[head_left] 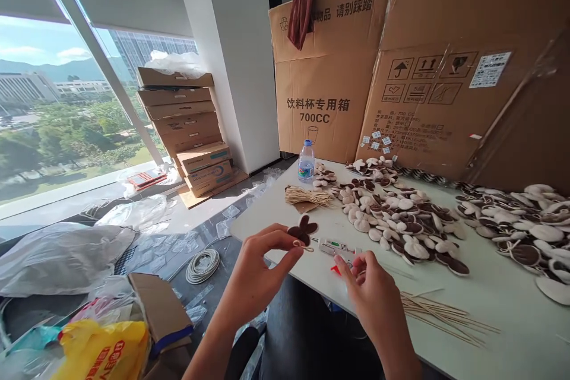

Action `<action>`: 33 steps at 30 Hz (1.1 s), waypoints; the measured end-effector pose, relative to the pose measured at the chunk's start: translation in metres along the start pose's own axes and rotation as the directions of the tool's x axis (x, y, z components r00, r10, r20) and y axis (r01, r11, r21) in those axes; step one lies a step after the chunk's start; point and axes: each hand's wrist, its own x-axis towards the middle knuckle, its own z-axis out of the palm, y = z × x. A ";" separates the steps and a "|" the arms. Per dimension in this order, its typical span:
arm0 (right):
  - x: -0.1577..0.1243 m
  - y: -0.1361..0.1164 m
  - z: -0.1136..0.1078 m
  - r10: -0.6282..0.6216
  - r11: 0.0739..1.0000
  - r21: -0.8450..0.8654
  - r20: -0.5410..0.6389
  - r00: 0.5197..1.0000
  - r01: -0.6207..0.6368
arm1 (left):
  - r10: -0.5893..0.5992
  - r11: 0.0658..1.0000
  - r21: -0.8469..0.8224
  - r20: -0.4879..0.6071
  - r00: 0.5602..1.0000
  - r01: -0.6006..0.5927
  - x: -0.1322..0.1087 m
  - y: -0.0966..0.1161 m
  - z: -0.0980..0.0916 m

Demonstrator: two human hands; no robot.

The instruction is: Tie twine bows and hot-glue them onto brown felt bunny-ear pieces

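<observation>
My left hand (262, 270) pinches a small dark brown, rabbit-shaped plush piece (304, 229) with a pale edge. A cream cord loop (303, 246) shows at its lower end, by my thumb. My right hand (371, 294) is closed, thumb and fingers curled together; whatever lies between them is hidden. Just behind its fingertips is a white glue gun (341, 247) with a small green display and a red trigger (335, 270), its nozzle facing left. My right hand partly covers it, and I cannot tell whether they touch.
Many brown and white plush pieces (401, 214) are heaped on the white table (449, 285). Thin wooden sticks (445, 314) lie right of my right hand, with a stick bundle (307, 196) and a water bottle (306, 161) farther back. Large cardboard boxes (325, 77) stand behind.
</observation>
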 end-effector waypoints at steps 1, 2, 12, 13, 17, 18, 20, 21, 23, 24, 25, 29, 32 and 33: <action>0.001 0.004 0.004 0.012 0.999 -0.045 -0.018 1.000 -0.013 | -0.003 1.000 0.005 0.000 1.000 0.003 0.001 -0.001 0.000; 0.001 0.008 0.008 0.017 0.997 -0.069 -0.030 0.999 -0.019 | -0.006 1.000 0.008 0.005 1.000 0.006 0.002 -0.002 0.000; 0.002 0.024 0.015 0.057 0.998 -0.007 -0.011 0.998 -0.057 | -0.029 0.999 0.018 0.028 0.999 0.028 0.002 -0.003 -0.002; 0.002 0.024 0.015 0.062 0.998 0.030 -0.011 0.998 -0.062 | -0.022 1.000 0.016 0.018 1.000 0.022 0.002 -0.003 -0.002; 0.006 0.023 0.013 0.084 0.973 0.215 -0.010 0.996 -0.080 | 0.012 0.999 0.035 -0.036 0.999 -0.011 0.004 -0.005 -0.005; 0.007 0.021 0.011 0.093 0.962 0.260 -0.008 0.996 -0.088 | 0.020 0.999 0.040 -0.050 0.999 -0.018 0.005 -0.005 -0.005; 0.008 0.018 0.004 0.107 0.930 0.353 0.015 0.994 -0.105 | 0.034 0.999 0.034 -0.071 0.997 -0.032 0.005 -0.007 -0.007; 0.008 0.016 0.000 0.108 0.908 0.403 0.036 0.994 -0.113 | 0.040 0.999 0.025 -0.079 0.996 -0.038 0.005 -0.007 -0.007; 0.006 0.009 -0.010 0.090 0.856 0.503 0.084 0.992 -0.120 | 0.052 0.999 0.008 -0.092 0.994 -0.051 0.004 -0.008 -0.008; 0.005 0.005 -0.015 0.076 0.822 0.557 0.099 0.992 -0.118 | 0.058 0.998 0.005 -0.097 0.994 -0.057 0.004 -0.008 -0.007; 0.004 0.001 -0.020 0.065 0.780 0.615 0.104 0.992 -0.116 | 0.064 0.998 0.008 -0.104 0.993 -0.063 0.004 -0.008 -0.007; 0.000 -0.013 -0.035 0.041 0.528 0.838 0.141 0.989 -0.141 | 0.089 0.996 0.026 -0.127 0.988 -0.087 0.004 -0.006 -0.005; -0.003 -0.017 -0.040 -0.044 0.457 0.880 0.163 0.986 -0.125 | 0.101 0.995 0.030 -0.131 0.986 -0.098 0.005 -0.006 -0.003; -0.004 -0.017 -0.041 -0.062 0.443 0.889 0.159 0.985 -0.115 | 0.101 0.995 0.030 -0.131 0.986 -0.098 0.005 -0.007 -0.002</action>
